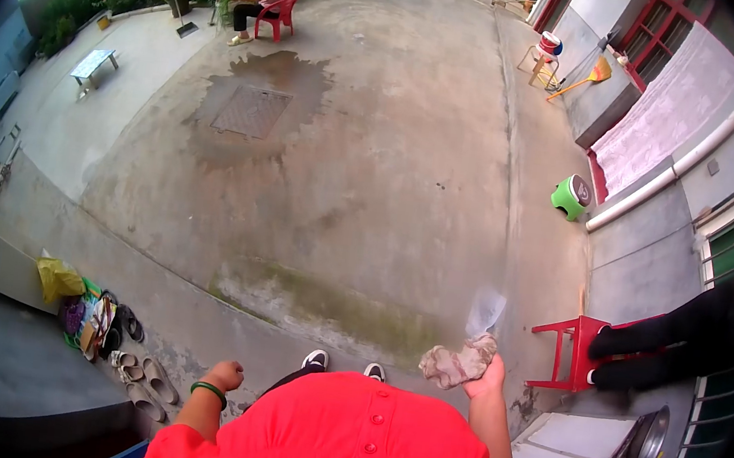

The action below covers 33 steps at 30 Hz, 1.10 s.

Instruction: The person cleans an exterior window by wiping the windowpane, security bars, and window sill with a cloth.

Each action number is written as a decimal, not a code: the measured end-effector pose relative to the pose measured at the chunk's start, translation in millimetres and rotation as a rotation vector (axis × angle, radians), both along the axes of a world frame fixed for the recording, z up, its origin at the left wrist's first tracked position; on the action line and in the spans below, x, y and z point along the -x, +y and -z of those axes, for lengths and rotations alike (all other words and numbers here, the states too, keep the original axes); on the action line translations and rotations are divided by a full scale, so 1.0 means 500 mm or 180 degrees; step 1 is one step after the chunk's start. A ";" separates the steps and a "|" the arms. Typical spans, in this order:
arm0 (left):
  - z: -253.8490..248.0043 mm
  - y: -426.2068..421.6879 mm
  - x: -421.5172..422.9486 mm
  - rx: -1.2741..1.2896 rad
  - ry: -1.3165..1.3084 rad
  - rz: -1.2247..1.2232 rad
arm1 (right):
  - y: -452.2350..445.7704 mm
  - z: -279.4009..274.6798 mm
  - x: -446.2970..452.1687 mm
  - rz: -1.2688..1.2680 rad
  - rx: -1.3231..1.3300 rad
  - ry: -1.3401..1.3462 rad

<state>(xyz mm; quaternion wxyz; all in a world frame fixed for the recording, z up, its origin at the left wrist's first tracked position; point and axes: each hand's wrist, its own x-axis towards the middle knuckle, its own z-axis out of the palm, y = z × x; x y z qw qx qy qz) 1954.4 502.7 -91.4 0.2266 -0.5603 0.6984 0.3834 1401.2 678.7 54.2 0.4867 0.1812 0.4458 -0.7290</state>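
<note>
My right hand (487,384) is closed on a crumpled, pale pinkish-brown cloth (458,363), held out at waist height. A translucent, whitish plastic piece (486,313) shows just beyond the cloth; whether it touches the cloth I cannot tell. My left hand (226,375) hangs to the left of my red shirt, with its fingers curled in and nothing visible in them. A green bangle (211,391) circles that wrist.
To the right, a person in black trousers (676,341) stands on a red stool (578,351). Shoes (146,380) and bags (60,279) lie at left. A green stool (571,198) stands by the wall. Farther off, a person sits on a red chair (281,17) near a wet metal cover (252,111).
</note>
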 end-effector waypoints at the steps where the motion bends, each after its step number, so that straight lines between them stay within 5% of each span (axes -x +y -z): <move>1: 0.002 0.002 0.000 0.0015 0.0058 0.0126 | -0.003 0.000 0.001 0.0007 -0.0012 -0.0004; 25: -0.062 -0.080 0.020 -0.0318 0.0071 0.0219 | 0.035 0.028 -0.013 0.0160 0.0131 -0.0019; 28: -0.181 -0.193 0.076 -0.1503 0.0312 -0.0665 | 0.047 0.032 0.008 0.0155 0.0207 0.0145; 31: -0.277 -0.365 0.103 0.0219 0.1425 -0.1420 | 0.027 0.029 0.051 0.0135 0.0315 0.0187; 33: -0.420 -0.425 0.154 0.0444 0.2440 -0.2315 | 0.034 0.013 0.033 0.0300 0.0133 0.0102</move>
